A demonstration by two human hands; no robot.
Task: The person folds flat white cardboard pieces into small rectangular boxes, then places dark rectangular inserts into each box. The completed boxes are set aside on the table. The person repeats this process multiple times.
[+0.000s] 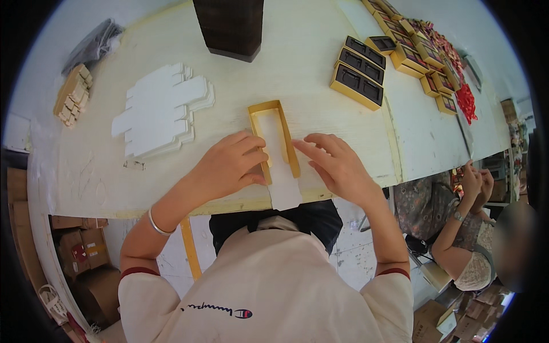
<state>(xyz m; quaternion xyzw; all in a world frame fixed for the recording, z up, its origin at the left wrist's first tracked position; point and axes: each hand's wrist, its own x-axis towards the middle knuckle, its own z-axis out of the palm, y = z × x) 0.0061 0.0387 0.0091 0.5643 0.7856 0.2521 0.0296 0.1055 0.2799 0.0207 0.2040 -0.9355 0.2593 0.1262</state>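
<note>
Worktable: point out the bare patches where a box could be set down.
Bare wood lies between the stack of white die-cut blanks, the gold tray under both hands and the dark block. Another patch sits left of the blanks. The far right end, with the finished gold boxes, is crowded.

Matt gold cardboard for the box frame (274,137) — smooth white card for the insert (282,183). Pale wood grain, a little worn, on the table (297,68) — polished metal bracelet (157,224).
</note>
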